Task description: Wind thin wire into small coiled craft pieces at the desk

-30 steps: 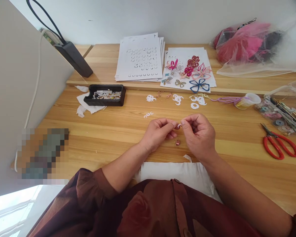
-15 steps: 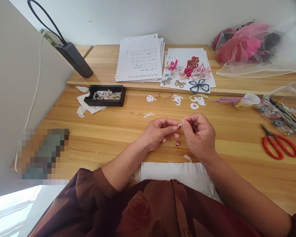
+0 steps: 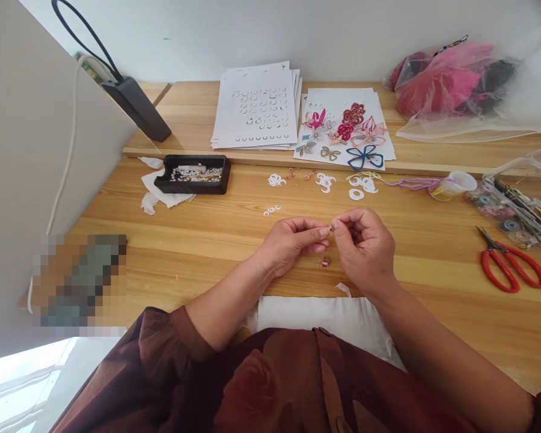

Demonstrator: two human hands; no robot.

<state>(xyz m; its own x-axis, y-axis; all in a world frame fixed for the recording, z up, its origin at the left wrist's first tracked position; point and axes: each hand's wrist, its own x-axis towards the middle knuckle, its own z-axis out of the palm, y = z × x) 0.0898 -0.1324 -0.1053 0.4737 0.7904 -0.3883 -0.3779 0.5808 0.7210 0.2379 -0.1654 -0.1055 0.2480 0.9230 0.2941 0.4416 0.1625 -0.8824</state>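
Note:
Above the table, my left hand (image 3: 293,245) and my right hand (image 3: 367,248) meet fingertip to fingertip. Both pinch a small white paper crescent (image 3: 330,228), now mostly covered by the thumbs and forefingers. Any thread on it is too fine to make out. Just below the fingers, a small spool of pink thread (image 3: 324,262) lies on the wood. Beyond my left hand are several small paper crescents (image 3: 272,210). Farther back lie larger cutouts in piles (image 3: 277,180), (image 3: 325,182), with a paper ring (image 3: 356,194) to their right.
A black tray of beads (image 3: 193,175) stands at back left. Red-handled scissors (image 3: 509,258) lie right, near a clear box of supplies (image 3: 514,204) and a plastic cup (image 3: 453,185). Paper sheets (image 3: 256,108) and finished thread flowers (image 3: 345,132) rest on the raised shelf.
My fingertips have closed further over the paper crescent, so less of it shows. The hands stay in nearly the same place.

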